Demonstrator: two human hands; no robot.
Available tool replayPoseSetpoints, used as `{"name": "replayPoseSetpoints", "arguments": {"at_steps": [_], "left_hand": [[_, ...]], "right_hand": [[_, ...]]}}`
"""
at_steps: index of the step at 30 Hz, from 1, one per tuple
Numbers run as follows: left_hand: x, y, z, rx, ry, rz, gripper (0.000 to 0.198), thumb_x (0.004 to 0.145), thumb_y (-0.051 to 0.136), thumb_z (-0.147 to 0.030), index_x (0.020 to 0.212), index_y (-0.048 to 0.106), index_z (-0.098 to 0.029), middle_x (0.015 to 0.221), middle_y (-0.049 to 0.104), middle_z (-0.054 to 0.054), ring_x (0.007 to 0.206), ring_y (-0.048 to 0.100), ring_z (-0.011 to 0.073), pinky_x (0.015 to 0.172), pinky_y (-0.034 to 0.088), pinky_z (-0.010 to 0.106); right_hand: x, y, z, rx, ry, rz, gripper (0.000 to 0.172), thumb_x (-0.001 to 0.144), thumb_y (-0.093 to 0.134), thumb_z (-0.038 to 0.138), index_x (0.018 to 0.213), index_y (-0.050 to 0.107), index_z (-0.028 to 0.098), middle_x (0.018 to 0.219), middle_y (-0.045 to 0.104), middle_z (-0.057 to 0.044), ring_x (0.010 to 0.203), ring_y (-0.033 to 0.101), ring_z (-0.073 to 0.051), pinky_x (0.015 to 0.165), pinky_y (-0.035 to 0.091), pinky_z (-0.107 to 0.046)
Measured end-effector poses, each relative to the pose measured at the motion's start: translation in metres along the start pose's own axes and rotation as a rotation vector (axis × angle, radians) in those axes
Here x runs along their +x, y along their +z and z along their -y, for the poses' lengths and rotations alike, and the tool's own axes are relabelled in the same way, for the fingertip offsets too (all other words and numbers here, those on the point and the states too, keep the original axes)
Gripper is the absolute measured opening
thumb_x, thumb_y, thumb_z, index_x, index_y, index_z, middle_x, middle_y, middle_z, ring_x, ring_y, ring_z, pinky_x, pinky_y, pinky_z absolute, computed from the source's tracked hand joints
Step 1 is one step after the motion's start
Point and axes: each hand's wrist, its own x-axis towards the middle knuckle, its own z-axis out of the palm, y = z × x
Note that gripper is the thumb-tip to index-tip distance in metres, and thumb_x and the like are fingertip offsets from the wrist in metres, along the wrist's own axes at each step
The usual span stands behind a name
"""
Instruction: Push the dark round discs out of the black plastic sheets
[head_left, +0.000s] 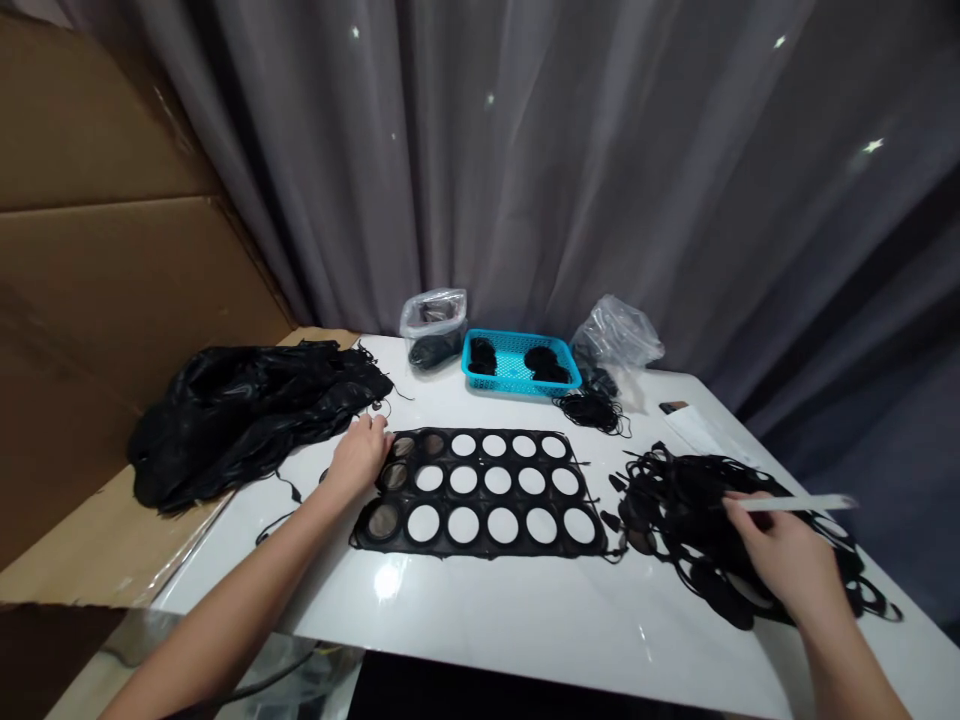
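Observation:
A black rubbery sheet (484,500) with rows of round openings lies flat on the white table. Most openings show white; several at the left end are filled by dark discs (383,521). My left hand (361,455) is at the sheet's upper left corner, its fingers closed on the edge. At the right, my right hand (787,550) grips a slim white-handled tool (806,503), whose tip is hidden. That hand is over a heap of black ring-shaped scraps and strips (705,500).
Crumpled black sheets (255,410) lie at the left beside a cardboard box (112,300). At the back stand a clear plastic tub (433,325), a blue basket (521,385) holding black pieces, and a clear plastic bag (619,335). A bundle of black cords (592,411) lies near the basket.

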Motion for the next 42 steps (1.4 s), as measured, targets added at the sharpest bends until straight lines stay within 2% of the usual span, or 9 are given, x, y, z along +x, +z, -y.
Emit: {"name": "replayPoseSetpoints", "arguments": {"at_steps": [3, 5, 8, 13, 18, 23, 28, 35, 42], "left_hand": [[0.019, 0.009, 0.016, -0.011, -0.049, 0.074, 0.025, 0.097, 0.058, -0.028, 0.114, 0.060, -0.011, 0.114, 0.060, 0.013, 0.104, 0.061, 0.0267, 0.087, 0.052, 0.044], [0.025, 0.013, 0.021, -0.038, -0.036, 0.128, 0.030, 0.097, 0.062, -0.033, 0.121, 0.059, -0.015, 0.119, 0.061, 0.009, 0.102, 0.063, 0.0225, 0.087, 0.054, 0.042], [0.025, 0.020, 0.021, -0.081, 0.006, 0.158, 0.035, 0.097, 0.061, -0.035, 0.126, 0.058, -0.016, 0.124, 0.060, 0.010, 0.104, 0.064, 0.0225, 0.087, 0.055, 0.043], [0.019, 0.025, 0.011, -0.141, 0.071, 0.097, 0.024, 0.098, 0.058, -0.028, 0.118, 0.059, -0.015, 0.112, 0.062, 0.007, 0.095, 0.063, 0.0195, 0.082, 0.055, 0.039], [0.008, 0.014, 0.002, -0.146, 0.125, -0.041, 0.033, 0.092, 0.038, -0.003, 0.116, 0.056, -0.015, 0.114, 0.057, 0.012, 0.105, 0.055, 0.0253, 0.091, 0.047, 0.044], [-0.050, 0.024, -0.006, -0.158, 0.318, -0.016, 0.043, 0.094, 0.053, -0.017, 0.137, 0.049, -0.022, 0.145, 0.045, 0.011, 0.135, 0.042, 0.0271, 0.108, 0.040, 0.043], [-0.089, 0.037, -0.004, -0.051, 0.461, -0.016, 0.050, 0.103, 0.045, -0.031, 0.151, 0.036, -0.026, 0.160, 0.031, 0.009, 0.149, 0.025, 0.0302, 0.116, 0.030, 0.052], [-0.090, 0.025, -0.003, -0.019, 0.475, 0.002, 0.054, 0.103, 0.044, -0.036, 0.154, 0.032, -0.024, 0.159, 0.032, 0.011, 0.147, 0.027, 0.0327, 0.115, 0.033, 0.053], [-0.066, 0.035, -0.004, -0.068, 0.403, -0.046, 0.057, 0.100, 0.049, -0.048, 0.146, 0.043, -0.016, 0.150, 0.043, 0.021, 0.139, 0.042, 0.0352, 0.110, 0.040, 0.053]], "right_hand": [[0.001, -0.008, 0.024, 0.045, -0.079, -0.175, 0.026, 0.074, 0.049, 0.051, 0.075, 0.059, 0.027, 0.078, 0.068, -0.016, 0.079, 0.064, -0.036, 0.069, 0.046, -0.046], [-0.001, -0.006, 0.056, 0.199, -0.121, -0.143, 0.026, 0.077, 0.053, 0.051, 0.079, 0.061, 0.026, 0.081, 0.069, -0.015, 0.077, 0.064, -0.032, 0.071, 0.046, -0.044], [-0.010, 0.018, 0.120, 0.578, -0.242, 0.117, 0.031, 0.079, 0.060, 0.052, 0.087, 0.064, 0.023, 0.086, 0.070, -0.009, 0.077, 0.066, -0.026, 0.074, 0.049, -0.038], [-0.035, 0.101, 0.231, 0.817, -0.487, 0.641, 0.019, 0.085, 0.059, 0.040, 0.084, 0.065, 0.022, 0.083, 0.070, -0.004, 0.078, 0.066, -0.021, 0.072, 0.050, -0.032], [-0.054, 0.176, 0.297, 0.757, -0.649, 0.804, 0.010, 0.082, 0.061, 0.031, 0.079, 0.062, 0.021, 0.086, 0.072, -0.003, 0.077, 0.064, -0.018, 0.071, 0.048, -0.030], [-0.057, 0.201, 0.305, 0.733, -0.690, 0.884, 0.009, 0.081, 0.060, 0.029, 0.079, 0.061, 0.021, 0.096, 0.072, -0.004, 0.080, 0.064, -0.018, 0.074, 0.048, -0.030], [-0.053, 0.200, 0.303, 0.750, -0.700, 0.927, 0.009, 0.080, 0.062, 0.029, 0.077, 0.061, 0.020, 0.102, 0.071, -0.006, 0.088, 0.064, -0.019, 0.081, 0.048, -0.033], [-0.052, 0.195, 0.307, 0.715, -0.738, 0.923, 0.009, 0.081, 0.062, 0.026, 0.075, 0.060, 0.020, 0.100, 0.070, -0.006, 0.091, 0.064, -0.019, 0.085, 0.048, -0.034], [-0.054, 0.192, 0.310, 0.673, -0.796, 0.891, 0.010, 0.083, 0.061, 0.023, 0.074, 0.058, 0.020, 0.098, 0.068, -0.005, 0.090, 0.063, -0.020, 0.083, 0.048, -0.034]]}}
